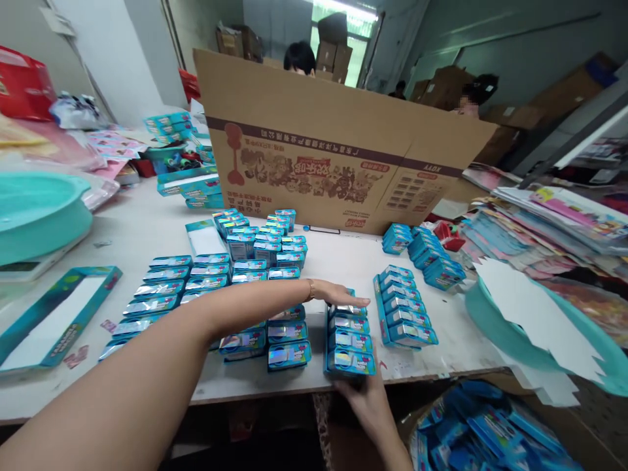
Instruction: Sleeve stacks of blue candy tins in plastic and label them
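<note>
My left hand [339,293] is stretched out flat over the far end of a short row of blue packs [349,341], its arm crossing above other packs. At the near end of that row, by the table edge, my right hand [367,396] grips the row's display box, thumb in front and fingers along the right side. Part of the display box is hidden by the packs. Just right stands another filled display box [405,307]. To the left, several columns of blue packs [289,354] stand on the table.
An empty display box [59,320] lies at the left. A large carton [314,144] stands across the back. More packs [434,255] sit at the back right. A teal basin [490,314] with white card is at the right; a box of blue packaging [490,432] is below.
</note>
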A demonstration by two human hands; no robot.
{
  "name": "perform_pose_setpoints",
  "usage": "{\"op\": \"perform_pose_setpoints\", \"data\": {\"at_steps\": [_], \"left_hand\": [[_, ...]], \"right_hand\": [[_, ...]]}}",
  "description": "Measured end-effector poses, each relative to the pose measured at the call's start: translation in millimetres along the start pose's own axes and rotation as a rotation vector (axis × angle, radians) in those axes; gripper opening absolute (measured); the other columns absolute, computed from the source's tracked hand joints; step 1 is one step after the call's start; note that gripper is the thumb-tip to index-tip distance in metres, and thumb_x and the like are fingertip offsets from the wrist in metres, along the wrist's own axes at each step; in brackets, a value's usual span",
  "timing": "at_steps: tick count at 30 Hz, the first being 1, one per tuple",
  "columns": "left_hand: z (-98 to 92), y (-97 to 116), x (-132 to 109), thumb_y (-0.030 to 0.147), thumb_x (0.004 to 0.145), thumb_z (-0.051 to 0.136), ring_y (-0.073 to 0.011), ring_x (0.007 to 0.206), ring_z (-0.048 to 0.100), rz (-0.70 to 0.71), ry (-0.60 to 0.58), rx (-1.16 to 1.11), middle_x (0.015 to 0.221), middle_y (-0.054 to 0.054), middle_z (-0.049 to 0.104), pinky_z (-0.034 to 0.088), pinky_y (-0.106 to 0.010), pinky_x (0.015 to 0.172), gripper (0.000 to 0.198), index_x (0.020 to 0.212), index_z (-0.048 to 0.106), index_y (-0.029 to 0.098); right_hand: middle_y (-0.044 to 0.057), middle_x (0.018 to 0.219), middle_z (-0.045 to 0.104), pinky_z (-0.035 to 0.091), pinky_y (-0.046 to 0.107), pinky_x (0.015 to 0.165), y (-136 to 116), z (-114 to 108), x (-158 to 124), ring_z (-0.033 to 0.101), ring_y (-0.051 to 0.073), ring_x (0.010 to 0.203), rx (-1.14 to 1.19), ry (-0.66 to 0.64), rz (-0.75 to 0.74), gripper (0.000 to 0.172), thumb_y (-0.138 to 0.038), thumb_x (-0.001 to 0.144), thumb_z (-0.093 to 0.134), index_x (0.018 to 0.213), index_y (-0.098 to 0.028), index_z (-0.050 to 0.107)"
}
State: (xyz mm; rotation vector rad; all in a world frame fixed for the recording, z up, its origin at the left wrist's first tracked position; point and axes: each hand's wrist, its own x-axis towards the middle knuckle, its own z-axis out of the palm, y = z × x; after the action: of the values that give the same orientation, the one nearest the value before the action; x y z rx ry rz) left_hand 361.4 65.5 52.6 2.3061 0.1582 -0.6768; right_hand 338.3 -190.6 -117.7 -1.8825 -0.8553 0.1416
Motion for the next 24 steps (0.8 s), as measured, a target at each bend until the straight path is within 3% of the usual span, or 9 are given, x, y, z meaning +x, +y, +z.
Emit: {"op": "perform_pose_setpoints", "data": {"at_steps": [2, 5, 7, 9, 13, 16, 18, 20, 24], "left_hand": [[-28.6, -4, -23, 0.077, 0.085, 0.033, -0.0252, 0.121, 0.057, 0.017, 0.114, -0.085, 0.141, -0.015, 0.056, 0.048, -0.029, 0.096, 0.084, 0.134, 0.056, 0.012], [-88.7, -24, -72, 0.067, 0.091, 0.030, -0.0240, 0.114, 0.060, -0.056, 0.488, -0.087, 0.135, -0.017, 0.060, 0.049, -0.029, 0.090, 0.075, 0.133, 0.054, 0.009], [-123.2, -44, -106, 0.059, 0.091, 0.039, -0.0241, 0.109, 0.061, -0.182, 0.716, 0.071, 0.127, -0.016, 0.065, 0.048, -0.029, 0.090, 0.064, 0.125, 0.059, 0.009], [-143.3, -63, -133, 0.051, 0.089, 0.047, -0.0238, 0.105, 0.062, -0.281, 0.804, 0.239, 0.119, -0.013, 0.068, 0.047, -0.029, 0.089, 0.054, 0.119, 0.063, 0.010], [-141.6, -92, -156, 0.041, 0.088, 0.052, -0.0257, 0.106, 0.062, -0.351, 0.736, 0.507, 0.118, -0.012, 0.068, 0.046, -0.030, 0.089, 0.044, 0.121, 0.063, 0.014], [-124.6, -105, -152, 0.032, 0.082, 0.061, -0.0301, 0.116, 0.057, -0.365, 0.635, 0.701, 0.129, -0.016, 0.061, 0.045, -0.035, 0.095, 0.050, 0.129, 0.058, 0.015], [-115.1, -113, -145, 0.030, 0.079, 0.066, -0.0323, 0.121, 0.053, -0.335, 0.555, 0.773, 0.134, -0.017, 0.057, 0.043, -0.039, 0.098, 0.057, 0.133, 0.054, 0.015], [-109.3, -120, -138, 0.029, 0.077, 0.068, -0.0329, 0.123, 0.051, -0.299, 0.505, 0.794, 0.134, -0.017, 0.055, 0.042, -0.041, 0.100, 0.063, 0.137, 0.051, 0.016], [-106.4, -132, -131, 0.032, 0.078, 0.068, -0.0328, 0.120, 0.051, -0.246, 0.463, 0.774, 0.133, -0.017, 0.055, 0.040, -0.041, 0.102, 0.067, 0.139, 0.047, 0.015]], "right_hand": [[0.017, 0.147, 0.052, 0.051, 0.054, 0.101, -4, -27, 3, 0.053, 0.035, 0.133, 0.016, -0.048, 0.011, 0.088, -0.048, 0.086, 0.064, 0.158, -0.023, 0.019], [0.013, 0.136, 0.062, 0.059, 0.045, 0.091, -21, -73, 28, 0.066, 0.030, 0.116, 0.003, -0.041, -0.059, 0.062, -0.043, 0.095, 0.053, 0.152, -0.028, 0.033], [0.010, 0.125, 0.069, 0.061, 0.041, 0.086, -45, -91, 64, 0.071, 0.027, 0.106, -0.048, 0.002, -0.137, 0.049, -0.042, 0.095, 0.054, 0.141, -0.028, 0.048], [0.008, 0.118, 0.072, 0.060, 0.039, 0.086, -76, -87, 113, 0.072, 0.026, 0.100, -0.106, -0.041, -0.265, 0.042, -0.042, 0.094, 0.056, 0.133, -0.028, 0.055], [0.013, 0.126, 0.068, 0.054, 0.047, 0.097, -129, -23, 223, 0.065, 0.030, 0.114, -0.346, -0.365, -0.542, 0.045, -0.036, 0.091, 0.060, 0.134, -0.021, 0.057], [0.022, 0.151, 0.046, 0.041, 0.056, 0.110, -145, 46, 286, 0.042, 0.038, 0.139, -0.605, -0.562, -0.660, 0.081, -0.011, 0.073, 0.069, 0.149, -0.011, 0.040], [0.024, 0.158, 0.033, 0.035, 0.056, 0.114, -147, 84, 310, 0.030, 0.040, 0.146, -0.665, -0.679, -0.737, 0.094, -0.002, 0.067, 0.067, 0.153, -0.007, 0.030], [0.026, 0.153, 0.038, 0.037, 0.053, 0.112, -145, 111, 322, 0.035, 0.038, 0.143, -0.620, -0.741, -0.796, 0.092, -0.004, 0.071, 0.065, 0.154, -0.005, 0.026], [0.021, 0.124, 0.057, 0.049, 0.048, 0.096, -134, 117, 333, 0.055, 0.033, 0.114, -0.551, -0.746, -0.730, 0.087, -0.016, 0.070, 0.073, 0.147, -0.006, 0.036]]}}
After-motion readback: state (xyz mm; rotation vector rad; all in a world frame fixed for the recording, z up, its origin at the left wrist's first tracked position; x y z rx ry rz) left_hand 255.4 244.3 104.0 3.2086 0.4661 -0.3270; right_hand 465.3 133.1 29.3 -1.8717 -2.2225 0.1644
